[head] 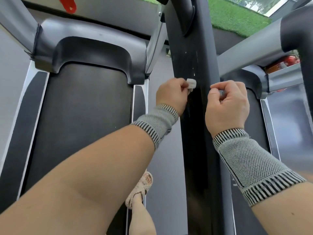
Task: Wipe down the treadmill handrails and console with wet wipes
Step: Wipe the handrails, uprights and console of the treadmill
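Note:
A wide black handrail [191, 53] runs from the top middle down toward me, with white specks and streaks on its surface. My left hand [171, 95] pinches a small crumpled white wet wipe [191, 84] against the rail's left side. My right hand [228, 102] sits at the rail's right edge with fingers curled; a small pale bit shows between thumb and fingers, and I cannot tell what it is. Both wrists wear grey knitted bands with black stripes.
The dark treadmill belt [81, 116] and its grey motor cover [91, 39] lie to the left. A second treadmill [284, 116] stands to the right with a grey bar [250, 48] crossing above. My sandalled foot [140, 190] stands on the floor between. Green turf [237, 17] lies beyond.

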`<state>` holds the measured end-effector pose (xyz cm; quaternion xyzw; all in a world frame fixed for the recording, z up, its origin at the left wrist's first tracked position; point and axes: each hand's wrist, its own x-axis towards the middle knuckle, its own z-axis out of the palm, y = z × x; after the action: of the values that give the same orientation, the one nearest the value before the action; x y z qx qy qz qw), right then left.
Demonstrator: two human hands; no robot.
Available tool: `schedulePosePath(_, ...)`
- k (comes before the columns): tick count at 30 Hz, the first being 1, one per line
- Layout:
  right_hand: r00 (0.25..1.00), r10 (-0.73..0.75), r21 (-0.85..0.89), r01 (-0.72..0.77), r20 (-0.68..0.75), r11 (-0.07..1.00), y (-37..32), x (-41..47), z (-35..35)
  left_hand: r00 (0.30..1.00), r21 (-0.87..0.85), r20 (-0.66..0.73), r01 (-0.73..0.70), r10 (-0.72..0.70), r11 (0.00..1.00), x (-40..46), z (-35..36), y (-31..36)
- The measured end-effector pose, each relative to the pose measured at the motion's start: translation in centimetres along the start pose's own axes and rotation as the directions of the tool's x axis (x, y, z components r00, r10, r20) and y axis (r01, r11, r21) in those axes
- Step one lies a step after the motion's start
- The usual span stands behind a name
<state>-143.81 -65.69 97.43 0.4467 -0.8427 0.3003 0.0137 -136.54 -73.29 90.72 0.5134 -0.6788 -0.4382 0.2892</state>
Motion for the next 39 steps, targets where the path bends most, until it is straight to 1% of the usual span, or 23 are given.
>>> schedulePosePath(2,1.000,0.001,-0.008,-0.001,0.013,1.000,0.0,-0.1,-0.1,0.999,-0.061,-0.022,0.037,-0.038,0.997,-0.9,-0.4,-0.9)
schedulePosePath(4,1.000,0.015,0.001,-0.015,0.011,1.000,0.0,-0.1,-0.2,0.998,-0.080,-0.029,0.051,-0.054,0.995,-3.7,-0.3,-1.7)
schedulePosePath(7,0.999,0.036,0.006,-0.036,0.000,0.999,-0.1,-0.1,-0.1,1.000,-0.067,0.009,-0.024,0.025,0.997,-7.8,0.8,-1.5)
schedulePosePath(8,1.000,0.030,0.002,-0.030,-0.006,1.000,-0.1,-0.1,0.0,1.000,-0.059,0.013,-0.017,0.018,0.998,-7.6,1.1,-1.3)
schedulePosePath(12,1.000,0.009,-0.003,-0.009,-0.013,1.000,0.0,0.0,0.1,0.995,-0.022,0.002,0.098,-0.098,0.995,-2.1,1.1,-0.6)
schedulePosePath(14,1.000,0.011,-0.005,-0.011,-0.015,1.000,0.2,-0.1,0.2,0.996,-0.042,-0.004,0.092,-0.093,0.995,-2.4,1.1,-0.6)
schedulePosePath(17,1.000,0.002,0.007,-0.002,-0.025,1.000,0.1,0.0,0.1,0.998,-0.067,0.024,0.056,-0.055,0.996,-5.2,1.2,-0.7)
schedulePosePath(21,1.000,-0.002,0.006,0.002,-0.009,1.000,0.1,0.0,0.1,0.990,-0.003,0.023,0.137,-0.137,0.991,-2.2,1.3,-1.2)
schedulePosePath(26,1.000,0.002,-0.001,-0.003,-0.006,1.000,0.1,0.1,0.0,0.996,-0.040,0.035,0.085,-0.084,0.996,-4.6,1.2,-0.7)
schedulePosePath(29,1.000,-0.015,0.001,0.015,-0.011,1.000,0.0,0.0,0.2,0.989,0.005,0.019,0.150,-0.150,0.989,-0.6,0.5,-0.1)
schedulePosePath(31,1.000,-0.020,0.001,0.020,-0.005,1.000,0.1,0.0,0.1,0.984,-0.035,0.023,0.178,-0.178,0.983,0.9,0.2,0.0)
schedulePosePath(35,1.000,-0.016,-0.004,0.016,0.013,1.000,0.1,-0.1,-0.2,0.956,-0.124,0.035,0.294,-0.292,0.948,-2.2,0.4,-2.6)
schedulePosePath(37,1.000,-0.007,-0.008,0.007,0.017,1.000,0.1,-0.1,-0.1,0.959,-0.135,0.074,0.280,-0.272,0.950,-3.8,1.2,-3.1)
schedulePosePath(39,1.000,-0.007,-0.013,0.007,0.010,1.000,0.2,-0.1,0.0,0.974,-0.082,0.060,0.224,-0.219,0.971,-3.4,2.2,-2.9)
